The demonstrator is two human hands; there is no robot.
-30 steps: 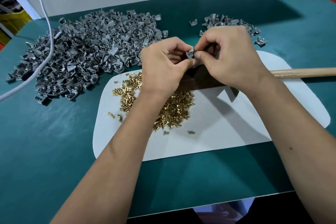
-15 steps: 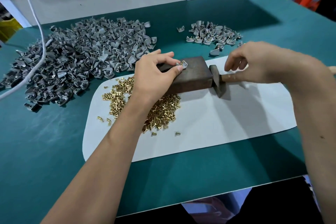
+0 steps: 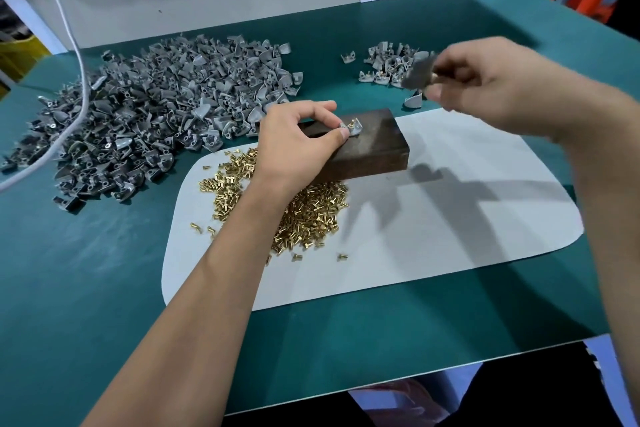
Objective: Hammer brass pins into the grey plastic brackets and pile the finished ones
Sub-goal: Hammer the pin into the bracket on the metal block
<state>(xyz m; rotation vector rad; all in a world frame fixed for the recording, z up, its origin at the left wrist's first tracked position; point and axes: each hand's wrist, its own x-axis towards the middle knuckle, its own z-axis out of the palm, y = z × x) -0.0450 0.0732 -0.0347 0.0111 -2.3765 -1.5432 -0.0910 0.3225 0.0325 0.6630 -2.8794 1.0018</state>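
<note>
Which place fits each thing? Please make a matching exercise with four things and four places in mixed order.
Things:
1. hammer
2. bracket with pin
3. loose brass pins
4. big bracket heap

Places:
A. on the white mat
B. raised in the right hand
C. on the green table, left
D. on the dark block, pinched by the left hand

Pairs: 1-B, 2-D, 3-A, 4-C

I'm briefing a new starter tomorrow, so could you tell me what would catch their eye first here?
The big heap of grey brackets at the table's far left, then the glinting brass pins piled on the white mat. In the centre, the left hand pinches one bracket on the dark block, while the right hand holds a blurred hammer raised above.
</note>
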